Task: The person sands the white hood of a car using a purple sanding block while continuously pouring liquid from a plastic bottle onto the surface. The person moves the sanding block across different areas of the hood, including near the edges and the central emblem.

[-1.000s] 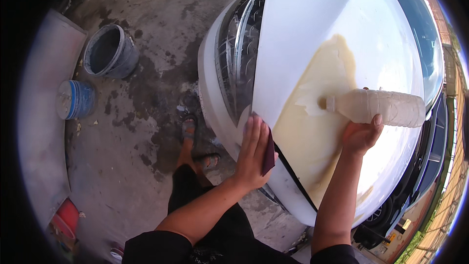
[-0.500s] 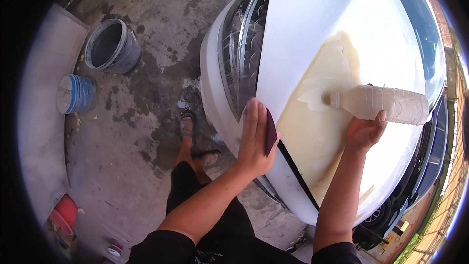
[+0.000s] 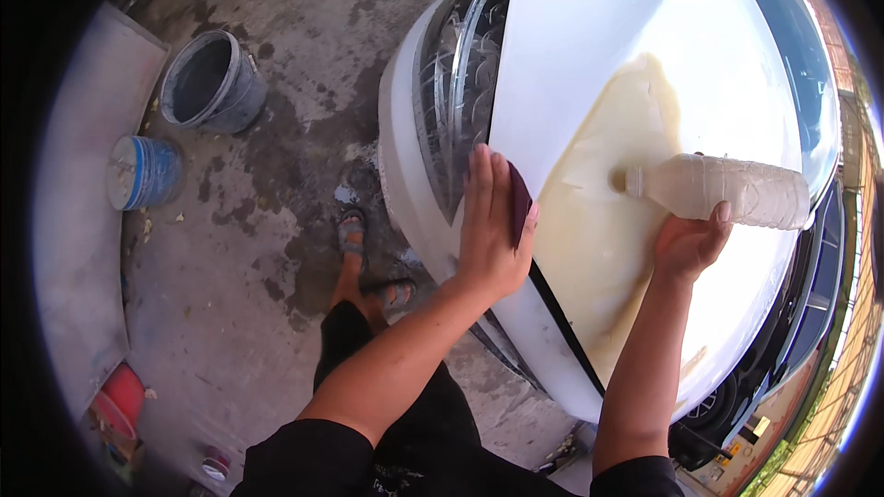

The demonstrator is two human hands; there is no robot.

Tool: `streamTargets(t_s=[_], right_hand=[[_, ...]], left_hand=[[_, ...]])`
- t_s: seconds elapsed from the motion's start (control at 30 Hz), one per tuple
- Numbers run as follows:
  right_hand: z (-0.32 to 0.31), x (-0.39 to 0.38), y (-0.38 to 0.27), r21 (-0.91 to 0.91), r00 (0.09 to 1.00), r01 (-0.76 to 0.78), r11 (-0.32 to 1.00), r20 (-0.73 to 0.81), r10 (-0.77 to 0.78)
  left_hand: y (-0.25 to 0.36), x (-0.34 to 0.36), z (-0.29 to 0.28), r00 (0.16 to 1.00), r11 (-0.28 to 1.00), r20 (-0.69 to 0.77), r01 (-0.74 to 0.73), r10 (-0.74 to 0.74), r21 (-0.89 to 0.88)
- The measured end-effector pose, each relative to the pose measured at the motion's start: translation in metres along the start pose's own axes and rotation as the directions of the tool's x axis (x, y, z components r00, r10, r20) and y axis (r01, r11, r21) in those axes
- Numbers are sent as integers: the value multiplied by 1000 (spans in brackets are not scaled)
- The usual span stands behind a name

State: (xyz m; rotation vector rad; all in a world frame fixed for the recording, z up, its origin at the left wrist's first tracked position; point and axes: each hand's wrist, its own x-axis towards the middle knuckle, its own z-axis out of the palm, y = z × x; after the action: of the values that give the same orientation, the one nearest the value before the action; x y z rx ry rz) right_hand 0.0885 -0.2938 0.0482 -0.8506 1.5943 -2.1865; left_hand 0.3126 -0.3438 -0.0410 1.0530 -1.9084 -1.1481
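Observation:
My left hand presses a folded dark maroon sheet of sandpaper against the white car's front, at the gap between headlight and hood. Its fingers are together, pointing away from me. In my right hand lies a clear plastic bottle, gripped from below with the thumb on its side. The bottle is tipped nearly level, its neck toward the left over a cream-coloured patch of the hood. Whitish cloudy liquid shows through it. The patch looks wet and shiny.
A dark grey bucket and a smaller blue-and-white pail stand on the stained concrete floor to the left. Beyond them runs a pale panel. A red container sits lower left. The windshield is far right.
My left hand has slid away from me along the hood's edge with the sandpaper. The bottle has barely moved. The whitish puddle on the cream patch has thinned out.

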Motion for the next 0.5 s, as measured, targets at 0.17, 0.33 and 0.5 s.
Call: streamTargets(t_s=[0.17,0.33,0.5], right_hand=[[-5,-2,3,15,1000,-10,1000,5,10],[-3,-3,-1,2,1000,-11,1000,-9,11],[2,-3,1,-17,1000,-7,1000,-16,7]], left_hand=[[-7,-24,-1,999,999,33,-37,37,-17],[1,-38,-1,998,1000,53,-21,20,18],[-6,49,-3,993,985,33,-115,112,128]])
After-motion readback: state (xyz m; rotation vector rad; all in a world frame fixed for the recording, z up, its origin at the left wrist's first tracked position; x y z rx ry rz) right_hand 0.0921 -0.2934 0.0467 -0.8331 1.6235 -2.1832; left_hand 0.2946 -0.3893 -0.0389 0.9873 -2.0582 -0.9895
